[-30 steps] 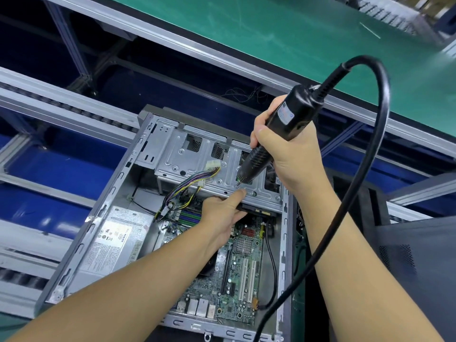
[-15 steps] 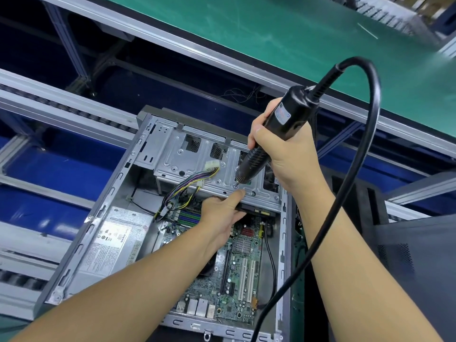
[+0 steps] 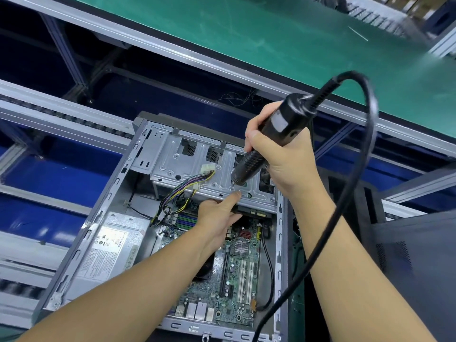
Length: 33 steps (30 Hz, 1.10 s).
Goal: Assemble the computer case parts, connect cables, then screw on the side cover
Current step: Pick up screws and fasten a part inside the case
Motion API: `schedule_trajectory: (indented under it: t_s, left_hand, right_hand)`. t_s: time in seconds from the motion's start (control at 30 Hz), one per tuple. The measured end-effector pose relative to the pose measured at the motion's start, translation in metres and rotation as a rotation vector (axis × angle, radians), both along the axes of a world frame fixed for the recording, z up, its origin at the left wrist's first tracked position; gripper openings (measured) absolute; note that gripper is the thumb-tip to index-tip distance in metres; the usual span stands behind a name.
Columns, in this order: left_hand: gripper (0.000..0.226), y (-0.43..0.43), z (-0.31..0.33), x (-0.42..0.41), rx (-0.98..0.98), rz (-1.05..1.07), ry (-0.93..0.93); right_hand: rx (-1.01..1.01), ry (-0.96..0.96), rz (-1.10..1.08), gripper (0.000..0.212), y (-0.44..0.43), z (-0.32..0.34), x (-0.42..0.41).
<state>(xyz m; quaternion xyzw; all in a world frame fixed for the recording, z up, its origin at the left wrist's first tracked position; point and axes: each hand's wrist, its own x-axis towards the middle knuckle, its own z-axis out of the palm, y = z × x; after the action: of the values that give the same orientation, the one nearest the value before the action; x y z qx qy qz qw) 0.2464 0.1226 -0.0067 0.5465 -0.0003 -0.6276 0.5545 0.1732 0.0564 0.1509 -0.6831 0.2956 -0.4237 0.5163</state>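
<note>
- A green counter (image 3: 246, 35) is running across the top, behind the work area.
- An open computer case (image 3: 109, 193) is lying on its side in the middle, its inside facing up.
- A dark panel (image 3: 419, 255) is lying just right of the case.
- A motherboard (image 3: 243, 287) is sitting on the case floor, beside a grey power supply (image 3: 111, 250).
- A metal drive cage (image 3: 192, 164) is spanning the far end of the case.
- A thick black cord (image 3: 371, 134) is looping over the right arm.
- The right hand (image 3: 286, 159) is gripping an electric screwdriver (image 3: 283, 119), fingers clamped around it, its tip touching the cage top.
- The left hand (image 3: 217, 218) is pinching the cage's near edge, thumb on top, fingers tucked beneath.
- A wire bundle (image 3: 190, 182) is draping over the cage edge.
</note>
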Motion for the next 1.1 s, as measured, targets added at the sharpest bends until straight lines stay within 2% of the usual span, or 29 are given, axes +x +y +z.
schedule_trajectory:
  t_s: [0.07,0.13,0.2,0.23,0.3,0.37,0.43,0.5,0.57,0.67,0.77,0.9,1.03,1.1]
  left_hand:
    - [0.053,0.002,0.002,0.003,0.001,-0.029,0.017]
    - [0.054,0.010,0.008,0.003,0.073,-0.135,-0.039]
    - [0.049,0.025,0.017,-0.002,0.148,-0.237,-0.278]
    - [0.045,0.036,0.022,-0.005,0.119,-0.252,-0.437]
    - [0.043,0.055,0.036,-0.012,-0.105,-0.255,-0.669]
    - [0.045,0.062,0.053,-0.024,-0.352,-0.313,-0.759]
    - [0.044,0.053,0.067,-0.043,-0.509,-0.478,-0.846]
    - [0.042,0.035,0.075,-0.070,-0.579,-0.741,-0.988]
    - [0.033,0.016,0.075,-0.101,-0.576,-1.049,-1.207]
    - [0.018,-0.008,0.056,-0.148,-0.459,-1.474,-1.481]
    - [0.024,-0.018,0.024,-0.193,-0.354,-1.802,-1.641]
    - [0.021,-0.028,-0.028,-0.232,-0.295,-2.050,-1.688]
    - [0.020,-0.024,-0.074,-0.251,-0.382,-2.198,-1.872]
    - [0.017,-0.020,-0.096,-0.255,-0.357,-2.262,-1.957]
  right_hand:
    - [-0.044,-0.068,0.004,0.038,-0.001,0.008,-0.008]
    - [-0.099,-0.095,0.004,0.042,-0.003,0.017,-0.021]
    - [-0.133,-0.106,-0.038,0.044,-0.003,0.023,-0.041]
    - [-0.138,-0.116,-0.062,0.044,-0.002,0.023,-0.052]
    - [-0.139,-0.143,-0.107,0.044,0.003,0.022,-0.078]
    - [-0.127,-0.181,-0.143,0.045,0.011,0.020,-0.108]
    - [-0.108,-0.212,-0.175,0.041,0.020,0.016,-0.140]
    - [-0.090,-0.211,-0.207,0.033,0.031,0.013,-0.171]
    - [-0.065,-0.195,-0.251,0.029,0.044,0.008,-0.200]
    - [-0.042,-0.178,-0.319,0.030,0.067,-0.004,-0.241]
    - [-0.018,-0.174,-0.395,0.030,0.088,-0.025,-0.274]
    - [0.051,-0.183,-0.450,0.028,0.111,-0.060,-0.306]
    - [0.087,-0.180,-0.468,0.030,0.125,-0.084,-0.327]
    - [0.089,-0.163,-0.475,0.031,0.127,-0.091,-0.334]
